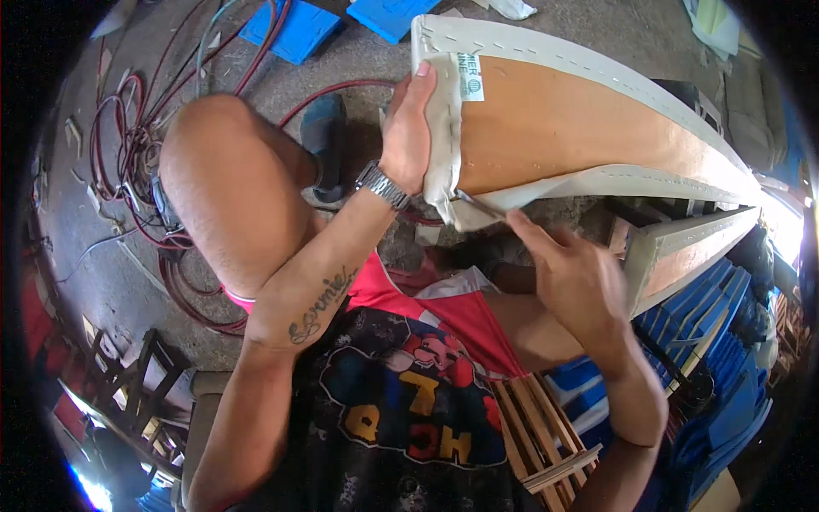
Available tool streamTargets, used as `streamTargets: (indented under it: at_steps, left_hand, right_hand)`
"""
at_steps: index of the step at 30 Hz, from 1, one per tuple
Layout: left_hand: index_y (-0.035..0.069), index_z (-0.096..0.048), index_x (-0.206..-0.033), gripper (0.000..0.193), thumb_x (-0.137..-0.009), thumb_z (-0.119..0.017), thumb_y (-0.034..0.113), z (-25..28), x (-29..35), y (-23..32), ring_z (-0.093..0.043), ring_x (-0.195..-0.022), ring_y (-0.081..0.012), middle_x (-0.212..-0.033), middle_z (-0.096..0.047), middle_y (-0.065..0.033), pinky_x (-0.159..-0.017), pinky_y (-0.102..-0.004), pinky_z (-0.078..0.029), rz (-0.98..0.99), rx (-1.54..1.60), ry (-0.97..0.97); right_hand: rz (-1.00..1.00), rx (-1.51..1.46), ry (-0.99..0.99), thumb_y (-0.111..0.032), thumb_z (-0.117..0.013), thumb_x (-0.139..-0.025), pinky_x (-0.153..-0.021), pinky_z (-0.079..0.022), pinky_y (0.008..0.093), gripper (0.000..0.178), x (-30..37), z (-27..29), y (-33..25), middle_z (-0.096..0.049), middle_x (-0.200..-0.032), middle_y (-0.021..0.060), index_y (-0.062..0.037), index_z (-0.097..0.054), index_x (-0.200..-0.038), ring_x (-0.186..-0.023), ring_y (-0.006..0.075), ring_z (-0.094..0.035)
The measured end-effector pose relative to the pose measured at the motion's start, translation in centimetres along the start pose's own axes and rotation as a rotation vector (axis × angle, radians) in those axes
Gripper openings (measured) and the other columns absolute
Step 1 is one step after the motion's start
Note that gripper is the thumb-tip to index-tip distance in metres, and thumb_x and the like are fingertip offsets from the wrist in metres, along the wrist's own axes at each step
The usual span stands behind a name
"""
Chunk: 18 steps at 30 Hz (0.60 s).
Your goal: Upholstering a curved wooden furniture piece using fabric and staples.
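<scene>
A long curved panel lies across my front, reaching to the far right. Its brown board face is framed by pale upholstery material fixed with rows of staples. My left hand grips the panel's left end, its thumb on the pale edging. In my right hand is a slim metal tool, its handle hidden in the closed fingers. The tool's tip meets the near left corner, where the material is bunched. Along the near edge a strip of the material is loose and lifted from the board.
A second covered panel lies below the first on the right. Tangled red hoses spread over the concrete floor at left. Blue pieces lie at the top. A slatted wooden piece and stacked blue pieces are at lower right.
</scene>
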<state>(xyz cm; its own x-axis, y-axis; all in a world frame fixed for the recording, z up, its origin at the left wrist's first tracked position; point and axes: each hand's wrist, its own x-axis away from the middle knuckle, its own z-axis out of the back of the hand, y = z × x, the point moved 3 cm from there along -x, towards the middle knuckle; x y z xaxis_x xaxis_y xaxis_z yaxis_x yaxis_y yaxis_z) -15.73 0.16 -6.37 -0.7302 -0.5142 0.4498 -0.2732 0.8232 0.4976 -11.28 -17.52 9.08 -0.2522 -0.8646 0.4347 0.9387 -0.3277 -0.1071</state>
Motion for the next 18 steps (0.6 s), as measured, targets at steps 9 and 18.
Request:
streamTargets:
  at_steps: [9, 18]
  left_hand:
    - [0.005, -0.051, -0.119, 0.042, -0.097, -0.043, 0.039, -1.3, 0.6, 0.5, -0.058, -0.091, -0.0121, -0.105, -0.06, -0.0038, -0.081, -0.0285, -0.047, 0.037, -0.044, -0.077]
    - [0.003, -0.05, -0.122, 0.045, -0.096, -0.045, 0.039, 0.0, -0.5, -0.3, -0.057, -0.098, -0.0134, -0.112, -0.06, -0.0061, -0.087, -0.0297, -0.044, -0.061, 0.019, -0.032]
  right_hand:
    - [-0.012, -0.526, 0.275, -0.005, -0.058, -0.084, -0.056, -0.051, 0.0386, 0.04, 0.7, -4.4, 2.7, -0.064, -0.079, 0.0122, -0.02, -0.06, -0.121, -0.064, 0.0303, -0.063]
    - [-0.084, -0.184, 0.003, -0.003, -0.058, -0.085, -0.061, -0.053, 0.0362, 0.037, -0.3, -0.8, 2.0, -0.066, -0.085, 0.0122, -0.0173, -0.062, -0.119, -0.07, 0.0297, -0.065]
